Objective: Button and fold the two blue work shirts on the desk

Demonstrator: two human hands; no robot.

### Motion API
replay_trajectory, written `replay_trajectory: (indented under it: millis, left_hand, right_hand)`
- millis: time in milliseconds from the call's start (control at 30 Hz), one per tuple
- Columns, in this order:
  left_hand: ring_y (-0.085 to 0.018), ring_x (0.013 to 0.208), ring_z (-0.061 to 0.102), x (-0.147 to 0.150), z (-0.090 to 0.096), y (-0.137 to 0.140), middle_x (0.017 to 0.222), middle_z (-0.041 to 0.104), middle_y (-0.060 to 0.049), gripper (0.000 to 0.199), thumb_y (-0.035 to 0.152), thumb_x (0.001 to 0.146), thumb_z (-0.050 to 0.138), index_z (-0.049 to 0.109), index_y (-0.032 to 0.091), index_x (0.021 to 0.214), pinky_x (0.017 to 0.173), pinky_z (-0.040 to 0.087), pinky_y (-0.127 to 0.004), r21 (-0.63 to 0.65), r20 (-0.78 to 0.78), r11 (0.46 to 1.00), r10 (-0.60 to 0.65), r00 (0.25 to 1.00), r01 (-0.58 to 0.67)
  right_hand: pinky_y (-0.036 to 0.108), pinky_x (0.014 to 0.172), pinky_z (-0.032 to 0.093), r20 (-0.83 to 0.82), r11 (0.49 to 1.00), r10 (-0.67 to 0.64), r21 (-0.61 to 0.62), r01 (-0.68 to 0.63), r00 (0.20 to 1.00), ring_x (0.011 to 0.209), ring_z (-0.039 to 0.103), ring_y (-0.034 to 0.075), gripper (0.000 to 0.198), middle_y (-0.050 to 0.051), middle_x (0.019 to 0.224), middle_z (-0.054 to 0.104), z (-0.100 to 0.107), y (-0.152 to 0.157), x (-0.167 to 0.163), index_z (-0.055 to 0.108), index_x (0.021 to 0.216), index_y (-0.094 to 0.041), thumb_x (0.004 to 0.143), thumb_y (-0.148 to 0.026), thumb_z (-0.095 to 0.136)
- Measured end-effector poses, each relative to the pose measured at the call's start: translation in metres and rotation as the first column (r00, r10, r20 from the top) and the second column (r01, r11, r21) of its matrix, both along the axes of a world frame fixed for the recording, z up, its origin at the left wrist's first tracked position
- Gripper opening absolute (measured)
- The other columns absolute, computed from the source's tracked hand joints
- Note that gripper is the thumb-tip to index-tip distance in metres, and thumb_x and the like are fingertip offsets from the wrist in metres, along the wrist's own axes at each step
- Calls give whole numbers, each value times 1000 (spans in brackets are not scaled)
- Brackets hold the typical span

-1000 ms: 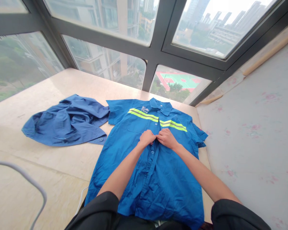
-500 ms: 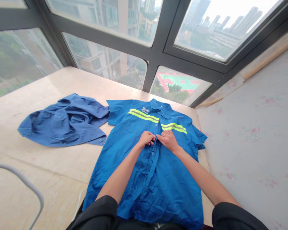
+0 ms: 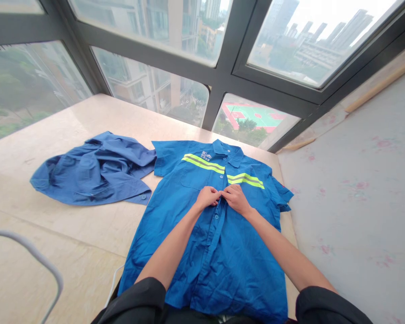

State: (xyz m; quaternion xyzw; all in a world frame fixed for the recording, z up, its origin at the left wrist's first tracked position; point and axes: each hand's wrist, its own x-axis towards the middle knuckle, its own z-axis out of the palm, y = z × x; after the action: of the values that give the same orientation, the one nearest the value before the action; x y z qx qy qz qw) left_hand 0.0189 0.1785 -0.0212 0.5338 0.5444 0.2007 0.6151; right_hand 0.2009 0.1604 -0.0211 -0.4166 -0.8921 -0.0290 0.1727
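Close pinch at the shirt front, halves out of line

Left hand [image 3: 208, 197] and right hand [image 3: 236, 198] met at mid-chest, each in a narrow pinch, tips together or almost so. Both seemed to hold cloth at the front placket [image 3: 207, 252] of a blue short-sleeved work shirt [image 3: 241, 247]. Could not tell whether a button lay between them; the hands hid it. Likely trouble: a pinch this small might lose the edge if either hand slackened, since little cloth was caught.

Just below the hands, a lower button [image 3: 216, 217] showed; above, an upper button [image 3: 221, 177] beside a slit in the front. The reflective bands, left band [image 3: 202, 163] and right band [image 3: 246, 180], did not run level across that slit. An uneven tug could, in my judgement, skew the halves further and leave the front puckered. Lower panels were already creased.

The shirt lay flat, face up, collar [image 3: 227, 150] toward the windows, on a pale ledge [image 3: 54, 229], hem at the wearer's body. Leaning in might drag the hem and shift everything.

Left: a crumpled blue garment [image 3: 94, 173], at or against one sleeve; pulling could snag it. A thin white cord [image 3: 113, 281] ran close by the lower edge, another possible catch.
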Motion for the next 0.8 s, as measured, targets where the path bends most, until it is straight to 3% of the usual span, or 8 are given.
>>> replay_trajectory:
  millis: [67, 167, 267, 500, 800]
  left_hand:
    - [-14, 66, 68, -2, 2, -5, 75, 72, -4, 23, 35, 77, 69, 67, 14, 85, 59, 52, -21, 37, -15, 999, -1, 1000, 2]
    - [-18, 78, 69, -1, 5, -15, 78, 73, -2, 27, 35, 68, 76, 69, 18, 88, 69, 51, -24, 208, -136, 978, 7, 991, 22]
    - [-19, 83, 68, 6, 8, -25, 82, 74, -1, 18, 27, 74, 66, 71, 23, 90, 74, 47, -26, 370, -326, 929, 110, 939, 20]
    - [-19, 89, 66, 19, 9, -38, 94, 73, -2, 21, 27, 83, 56, 71, 27, 97, 74, 44, -26, 406, -437, 913, 221, 872, -28]
    - [-19, 93, 65, 16, 8, -39, 103, 72, -3, 31, 21, 86, 50, 73, 30, 105, 78, 45, -26, 417, -475, 909, 195, 858, 25]
  right_hand:
    - [35, 82, 33, -13, 1000, 14, -12, -14, 1000, 84, 51, 20, 26, 6, 83, 66, -1, 0, 0, 74, 100, -23, 98, -19, 49]
    - [36, 82, 33, -10, 999, 18, -32, -18, 1000, 85, 52, 21, 25, 6, 83, 66, -2, 1, 0, 74, 100, -22, 97, -18, 49]
    - [36, 82, 34, -12, 999, 6, -51, -7, 1000, 86, 53, 21, 23, 6, 83, 66, -3, 1, 1, 73, 97, -21, 97, -19, 50]
    - [35, 81, 36, -18, 993, 34, -111, -36, 999, 85, 54, 21, 19, 6, 81, 66, -2, 6, 6, 74, 96, -23, 96, -23, 54]
    - [33, 73, 35, -109, 974, 80, -204, -102, 991, 78, 53, 19, 25, 5, 79, 66, 0, 14, 8, 75, 93, -23, 95, -18, 50]
